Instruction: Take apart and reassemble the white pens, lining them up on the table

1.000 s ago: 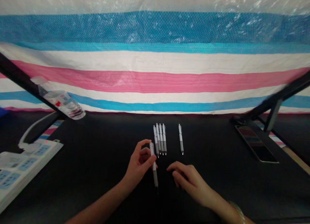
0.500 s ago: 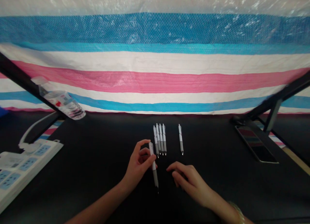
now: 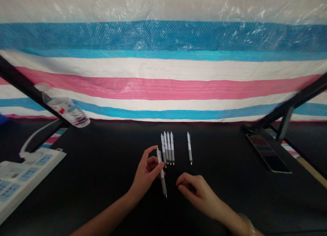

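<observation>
My left hand (image 3: 146, 173) pinches a white and grey pen (image 3: 161, 176) near its upper end, tip pointing toward me, just left of a row of several like pens (image 3: 168, 148) lying side by side on the black table (image 3: 107, 181). A single pen (image 3: 189, 148) lies apart to the right of the row. My right hand (image 3: 198, 191) hovers low over the table beside the held pen's tip, fingers curled loosely with nothing visible in them.
A white power strip (image 3: 17, 176) lies at the left edge, a plastic water bottle (image 3: 65, 108) leans at the back left. A phone (image 3: 268, 152) lies at the right by black metal frame legs (image 3: 288, 108). A striped tarp (image 3: 163, 76) hangs behind.
The held pen has shifted slightly up and away from me in my left hand. My right hand stays almost still, its fingers a little more curled. The camera tilted slightly.
</observation>
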`<act>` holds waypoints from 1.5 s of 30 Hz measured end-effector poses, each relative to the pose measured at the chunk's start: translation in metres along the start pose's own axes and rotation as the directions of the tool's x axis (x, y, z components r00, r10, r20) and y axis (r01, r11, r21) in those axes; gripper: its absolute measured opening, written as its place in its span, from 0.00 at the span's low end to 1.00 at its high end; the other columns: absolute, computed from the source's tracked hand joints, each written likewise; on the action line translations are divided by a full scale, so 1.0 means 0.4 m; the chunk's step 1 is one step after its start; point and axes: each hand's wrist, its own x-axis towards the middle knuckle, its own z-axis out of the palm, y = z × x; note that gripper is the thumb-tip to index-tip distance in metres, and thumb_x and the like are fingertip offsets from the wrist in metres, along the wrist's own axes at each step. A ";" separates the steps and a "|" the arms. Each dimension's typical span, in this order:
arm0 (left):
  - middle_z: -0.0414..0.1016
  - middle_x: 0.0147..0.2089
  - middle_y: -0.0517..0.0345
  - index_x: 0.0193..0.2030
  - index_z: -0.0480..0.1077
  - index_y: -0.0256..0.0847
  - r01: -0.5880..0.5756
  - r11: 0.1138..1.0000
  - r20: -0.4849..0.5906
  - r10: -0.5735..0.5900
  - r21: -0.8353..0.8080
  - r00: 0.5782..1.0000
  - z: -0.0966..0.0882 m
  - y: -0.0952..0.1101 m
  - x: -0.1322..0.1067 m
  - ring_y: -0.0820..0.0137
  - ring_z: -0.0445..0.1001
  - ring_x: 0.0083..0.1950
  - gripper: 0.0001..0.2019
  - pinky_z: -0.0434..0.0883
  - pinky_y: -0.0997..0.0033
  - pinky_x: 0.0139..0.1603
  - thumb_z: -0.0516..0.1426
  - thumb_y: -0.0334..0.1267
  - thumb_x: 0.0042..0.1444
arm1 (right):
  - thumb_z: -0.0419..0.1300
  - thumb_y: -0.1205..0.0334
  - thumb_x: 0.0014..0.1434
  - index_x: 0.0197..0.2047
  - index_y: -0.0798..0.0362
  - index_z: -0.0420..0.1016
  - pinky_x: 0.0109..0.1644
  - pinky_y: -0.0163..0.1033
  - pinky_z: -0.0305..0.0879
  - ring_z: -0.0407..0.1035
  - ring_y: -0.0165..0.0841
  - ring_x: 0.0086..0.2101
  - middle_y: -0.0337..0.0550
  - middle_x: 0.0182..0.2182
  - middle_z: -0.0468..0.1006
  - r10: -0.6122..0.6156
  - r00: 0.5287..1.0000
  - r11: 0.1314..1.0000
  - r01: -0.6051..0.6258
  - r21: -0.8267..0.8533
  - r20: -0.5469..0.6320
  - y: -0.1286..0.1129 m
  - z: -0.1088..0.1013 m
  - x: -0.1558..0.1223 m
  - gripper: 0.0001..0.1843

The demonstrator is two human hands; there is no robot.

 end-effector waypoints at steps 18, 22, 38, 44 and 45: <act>0.70 0.51 0.50 0.61 0.69 0.40 -0.263 0.803 -0.016 0.320 0.535 0.947 -0.047 0.014 0.204 0.77 0.75 0.26 0.28 0.77 0.73 0.27 0.64 0.37 0.52 | 0.53 0.66 0.67 0.40 0.53 0.73 0.34 0.35 0.63 0.68 0.31 0.29 0.39 0.29 0.74 -0.215 0.955 0.943 0.149 -0.297 -0.205 0.023 -0.028 0.011 0.08; 0.70 0.54 0.48 0.60 0.70 0.42 -0.240 0.825 0.045 0.253 0.512 0.966 -0.044 0.038 0.117 0.69 0.79 0.34 0.25 0.78 0.71 0.28 0.63 0.37 0.53 | 0.50 0.73 0.66 0.53 0.54 0.72 0.45 0.43 0.70 0.71 0.40 0.44 0.50 0.44 0.78 -0.403 0.881 0.758 0.170 -0.629 -0.247 0.052 -0.066 0.022 0.17; 0.76 0.42 0.52 0.52 0.71 0.45 -0.602 0.677 0.444 0.424 0.424 0.789 0.002 -0.041 -0.088 0.70 0.76 0.34 0.17 0.75 0.71 0.37 0.54 0.24 0.60 | 0.51 0.69 0.72 0.52 0.55 0.75 0.46 0.47 0.70 0.72 0.41 0.45 0.52 0.48 0.80 -0.564 0.826 0.496 0.341 -0.799 0.003 0.052 -0.080 0.033 0.13; 0.78 0.37 0.57 0.55 0.70 0.47 -0.615 0.671 0.389 0.481 0.414 0.786 -0.007 -0.040 -0.097 0.70 0.76 0.33 0.19 0.74 0.71 0.37 0.56 0.25 0.59 | 0.61 0.73 0.63 0.49 0.48 0.74 0.38 0.44 0.70 0.72 0.37 0.36 0.44 0.36 0.77 -0.676 0.597 0.724 0.428 -0.541 -0.431 0.032 -0.069 0.011 0.14; 0.78 0.35 0.58 0.55 0.70 0.47 -0.612 0.673 0.369 0.491 0.415 0.789 -0.008 -0.039 -0.096 0.70 0.76 0.32 0.20 0.74 0.72 0.36 0.56 0.25 0.59 | 0.63 0.72 0.62 0.46 0.47 0.73 0.36 0.43 0.69 0.70 0.36 0.33 0.42 0.33 0.75 -0.630 0.551 0.777 0.432 -0.458 -0.547 0.026 -0.067 0.008 0.12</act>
